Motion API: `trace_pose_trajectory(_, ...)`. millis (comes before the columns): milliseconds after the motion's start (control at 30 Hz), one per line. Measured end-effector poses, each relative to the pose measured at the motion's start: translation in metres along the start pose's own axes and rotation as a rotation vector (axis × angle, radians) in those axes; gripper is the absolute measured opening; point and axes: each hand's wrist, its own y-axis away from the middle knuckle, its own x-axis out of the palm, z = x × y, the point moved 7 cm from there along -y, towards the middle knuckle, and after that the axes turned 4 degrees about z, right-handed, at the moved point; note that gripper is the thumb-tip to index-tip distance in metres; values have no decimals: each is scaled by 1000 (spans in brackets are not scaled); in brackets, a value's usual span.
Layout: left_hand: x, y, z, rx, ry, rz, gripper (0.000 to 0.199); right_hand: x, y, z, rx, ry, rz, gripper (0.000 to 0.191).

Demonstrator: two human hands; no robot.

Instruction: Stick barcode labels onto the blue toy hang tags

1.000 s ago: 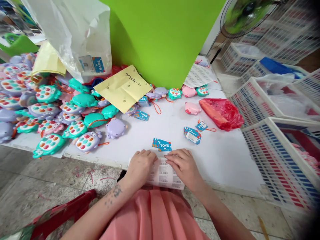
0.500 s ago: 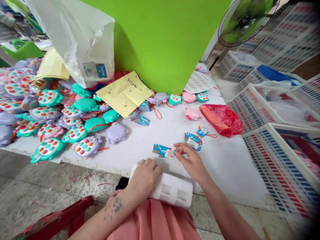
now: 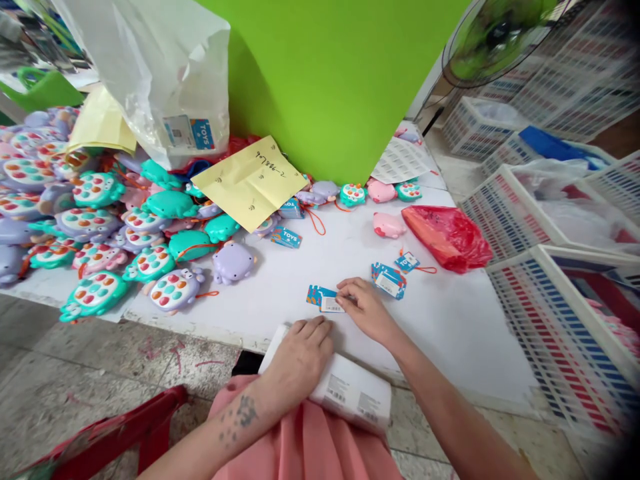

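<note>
My left hand [image 3: 303,353] lies over a roll of white barcode labels [image 3: 363,393] at the table's front edge, its fingers curled on the roll. My right hand [image 3: 367,308] pinches the right end of a white barcode sticker [image 3: 330,305], which lies over a blue toy hang tag [image 3: 314,294]. How much of the sticker touches the tag I cannot tell. Just right of that hand, several tags with stickers [image 3: 389,283] form a small pile. Beside them rests a single tag [image 3: 407,261] with an orange cord.
A big heap of turtle- and whale-shaped toys [image 3: 90,227] covers the left side. Yellow paper [image 3: 250,180] lies on part of it. A red plastic bag [image 3: 445,237] and a pink toy [image 3: 389,225] are at right. White crates [image 3: 540,333] stand beyond the table's right edge.
My right hand has moved slightly left, bringing the sticker over more of the tag. My left hand has shifted a little right on the roll. The view has tilted slightly.
</note>
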Motion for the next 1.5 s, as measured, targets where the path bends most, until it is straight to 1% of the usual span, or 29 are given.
trace_pose_trajectory(433, -5, 0, 0, 4, 19, -21, 12, 1, -2, 0, -18, 21, 8, 8)
trace_pose_trajectory(567, -6, -4, 2, -2, 9, -39, 15, 1, -1, 2, -31, 23, -2, 8)
trace_pose_trajectory(700, -2, -11, 4, 31, -29, -36, 20, 1, -1, 2, -33, 41, -8, 8)
trace_pose_trajectory(900, 5, -17, 9, 4, -53, -4, 22, 2, 6, 3, -59, 116, -55, 3)
trace_pose_trajectory(933, 5, -17, 8, 5, -58, -4, 23, 1, 7, 2, -44, 113, -78, 11)
trace_pose_trajectory(1033, 5, -16, 7, 17, -69, -7, 23, -3, 9, -7, 66, 107, -142, 47)
trace_pose_trajectory(1067, 5, -16, 7, 21, -72, -7, 23, -2, 8, -8, 93, 120, -152, 57)
trace_pose_trajectory(1100, 5, -16, 6, 21, -74, -9, 22, -1, 7, -8, 104, 147, -155, 60)
trace_pose_trajectory(1133, 5, -16, 6, 20, -75, -12, 21, 1, 5, -6, 102, 184, -156, 59)
trace_pose_trajectory(1233, 7, -15, 6, 2, -73, -20, 20, 3, -2, -3, 100, 289, -182, 46)
trace_pose_trajectory(1300, 9, -14, 6, -3, -67, -18, 20, 2, -4, -3, 107, 292, -203, 35)
trace_pose_trajectory(1367, 10, -13, 6, -3, -54, -14, 20, -2, -3, -5, 95, 240, -206, 27)
trace_pose_trajectory(1433, 10, -12, 8, 3, -35, -16, 21, -5, 1, -4, 51, 192, -168, 26)
trace_pose_trajectory(1500, 8, -10, 8, 23, -13, -25, 20, -5, 8, 0, -26, 199, -100, 31)
